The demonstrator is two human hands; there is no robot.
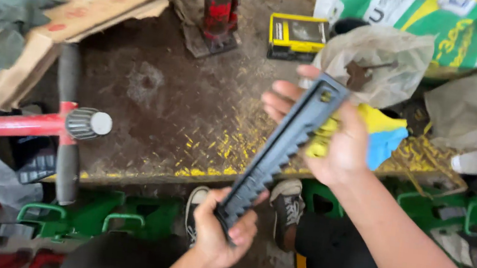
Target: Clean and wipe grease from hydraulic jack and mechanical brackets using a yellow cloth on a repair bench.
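Left hand (225,229), nearest the camera, forearm rising from the bottom edge; fingers (241,232) wrapped shut around the lower end of a long dark toothed bar (276,151). Bar slants up to the right, held in the air over the near edge of the table (164,100). Right hand (334,143) reaches in from lower right, fingers closed on the bar's upper part with a yellow-and-blue cloth (381,133) pressed against it. Beyond: yellow box (296,36), red bottle jack (218,4), crumpled plastic bag (381,60) on the table.
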